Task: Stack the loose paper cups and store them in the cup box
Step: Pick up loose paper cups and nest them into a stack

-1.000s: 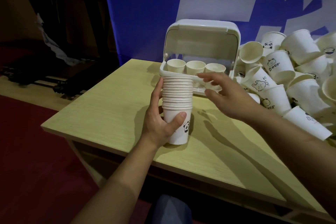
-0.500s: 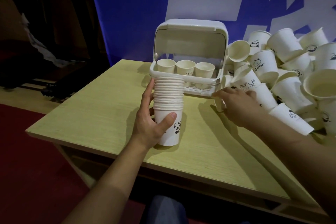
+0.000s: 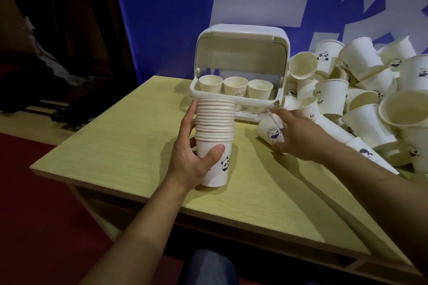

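Change: since the earlier frame a single white paper cup with a round blue print point(image 3: 271, 131) has been pulled out of the heap and is now gripped by the right hand point(image 3: 298, 135); half a second back that hand was only reaching into the edge of the heap.
Left hand: the left hand point(image 3: 193, 157) is wrapped round the bottom of the tall nested stack of white paper cups with a panda print point(image 3: 214, 139), thumb across the front, fingers laid up the far side.
Right hand: its fingers are curled round the single cup, which is held tilted, mouth towards the box.
Stack: it is stood upright on the pale yellow-green wooden table point(image 3: 120, 146), just in front of the box's left end.
Cup box: the white plastic cup box with a raised hinged lid point(image 3: 240, 53) is open at the back of the table; three cup mouths are seen in a row inside.
Heap: a loose pile of white paper cups point(image 3: 370, 90) is heaped to the right of the box, many lying on their sides.
Step judged: the single cup is probably to be dropped into the top of the stack.
Risk: the stack is tall and held only low down, so a skewed or forceful insertion could tip its upper part.
Risk: a crushed rim may result if the tilted cup is not straightened first.
Risk: the heap could be set sliding off the table by the right forearm.
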Tool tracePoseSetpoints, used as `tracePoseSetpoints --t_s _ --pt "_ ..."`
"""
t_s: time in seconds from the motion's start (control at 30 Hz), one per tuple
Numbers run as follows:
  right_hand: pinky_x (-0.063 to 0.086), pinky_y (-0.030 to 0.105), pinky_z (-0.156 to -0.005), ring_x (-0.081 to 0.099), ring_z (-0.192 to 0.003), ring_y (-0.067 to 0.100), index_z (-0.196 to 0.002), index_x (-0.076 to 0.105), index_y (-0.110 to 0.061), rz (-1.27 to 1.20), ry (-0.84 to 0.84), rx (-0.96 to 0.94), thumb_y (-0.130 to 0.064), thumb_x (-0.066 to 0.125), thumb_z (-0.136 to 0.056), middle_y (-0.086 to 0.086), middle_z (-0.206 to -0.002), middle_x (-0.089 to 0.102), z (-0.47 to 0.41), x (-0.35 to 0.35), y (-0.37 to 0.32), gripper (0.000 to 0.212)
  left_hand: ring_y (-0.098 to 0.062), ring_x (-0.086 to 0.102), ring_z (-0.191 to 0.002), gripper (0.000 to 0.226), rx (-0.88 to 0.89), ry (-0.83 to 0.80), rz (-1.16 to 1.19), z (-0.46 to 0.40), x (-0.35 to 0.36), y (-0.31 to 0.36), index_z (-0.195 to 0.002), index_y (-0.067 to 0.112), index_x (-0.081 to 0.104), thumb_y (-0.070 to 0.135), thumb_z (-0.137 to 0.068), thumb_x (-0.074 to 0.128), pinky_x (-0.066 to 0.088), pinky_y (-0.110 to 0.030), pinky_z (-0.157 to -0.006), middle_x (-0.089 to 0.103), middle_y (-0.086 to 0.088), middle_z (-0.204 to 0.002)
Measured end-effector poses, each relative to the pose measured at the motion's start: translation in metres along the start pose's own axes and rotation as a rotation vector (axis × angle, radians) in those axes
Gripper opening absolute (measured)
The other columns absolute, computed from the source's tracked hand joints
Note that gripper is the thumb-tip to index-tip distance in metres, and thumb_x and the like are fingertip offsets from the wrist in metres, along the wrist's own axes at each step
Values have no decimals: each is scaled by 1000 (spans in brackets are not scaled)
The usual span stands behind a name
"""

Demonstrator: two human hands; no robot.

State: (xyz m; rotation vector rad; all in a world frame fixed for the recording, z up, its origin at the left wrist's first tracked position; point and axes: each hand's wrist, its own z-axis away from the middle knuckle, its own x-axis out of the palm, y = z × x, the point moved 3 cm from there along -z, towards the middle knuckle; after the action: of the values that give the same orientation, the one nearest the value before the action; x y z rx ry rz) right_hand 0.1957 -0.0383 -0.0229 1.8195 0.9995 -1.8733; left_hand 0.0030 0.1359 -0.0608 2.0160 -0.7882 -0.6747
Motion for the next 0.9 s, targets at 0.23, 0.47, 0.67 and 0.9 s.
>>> tracePoseSetpoints --t_s 0.23,0.47,0.67,0.9 --pt "56 25 -64 64 -89 9 -149 29 -38 -543 202 -56 -20 77 -80 0 -127 55 1 -28 -20 86 -3 61 -116 92 23 -16 -25 1 1 3 -144 68 16 55 -69 70 57 -20 -80 50 15 -142" --pt "59 25 -76 62 -107 13 -145 28 -39 -1050 452 -196 -17 76 -83 -3 -127 51 11 -72 -68 81 -6 56 -126 93 44 -84 -74 -2 4 8 -144 67 19 52 -69 71 53 -19 -86 44 6 -153" --pt "57 24 -79 59 -106 6 -135 31 -44 -967 386 -265 -26 79 -81 -7 -125 53 28 -72 -82 74 10 52 -118 107 2 -247 -168 -7 16 26 -142 72 4 54 -62 72 54 -22 -88 38 45 -129" --pt "55 22 -82 63 -97 0 -117 62 -30 -877 336 -223 -28 66 -92 -13 -113 65 49 -54 -63 26 28 47 -106 120 0 -201 -124 -7 35 35 -145 61 -4 39 -68 86 48 -4 -73 38 36 -128"
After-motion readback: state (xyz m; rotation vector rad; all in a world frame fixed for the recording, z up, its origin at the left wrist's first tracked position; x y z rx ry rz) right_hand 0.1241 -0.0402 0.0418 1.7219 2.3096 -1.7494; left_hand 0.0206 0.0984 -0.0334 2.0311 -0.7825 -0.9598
